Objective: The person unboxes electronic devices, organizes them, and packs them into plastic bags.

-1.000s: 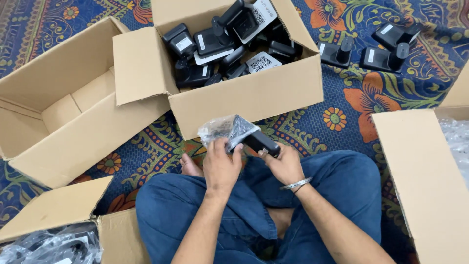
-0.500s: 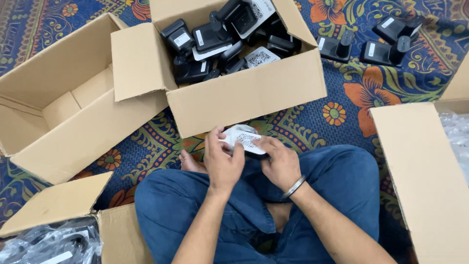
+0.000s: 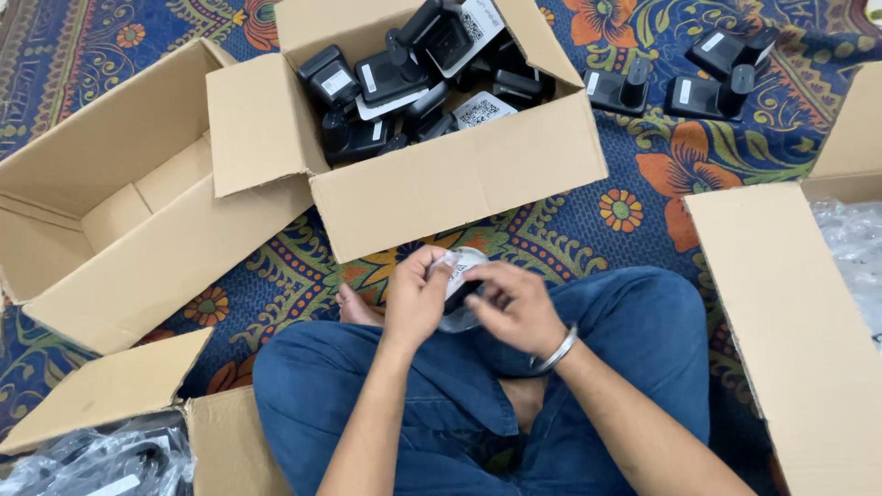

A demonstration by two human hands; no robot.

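Patterned blue and orange floor cloth fills the background as a person in blue jeans sits cross-legged among open cardboard boxes. At the centre of the frame, both hands meet over one small black device that carries a white label and sits in clear plastic wrap. The left hand has its fingers curled and clamped on the device's left side, while the right hand, a metal bangle at its wrist, pinches the other side with thumb and fingertips drawn together. The device is held just above the lap, close to the near wall of the carton ahead.

At twelve o'clock, that carton is heaped with similar black devices, many showing white labels. At ten o'clock an empty box lies on its side, flaps open. Three more black devices rest loose on the cloth at about one o'clock. At three o'clock a large box flap partly covers crumpled clear plastic, and at seven o'clock another box holds bagged items.

Judging by the layout, the work looks to be at an early or middle stage: one unit is in hand, a few lie apart, and the heaped carton suggests many remain. Whether the wrap is going on or coming off cannot be told.
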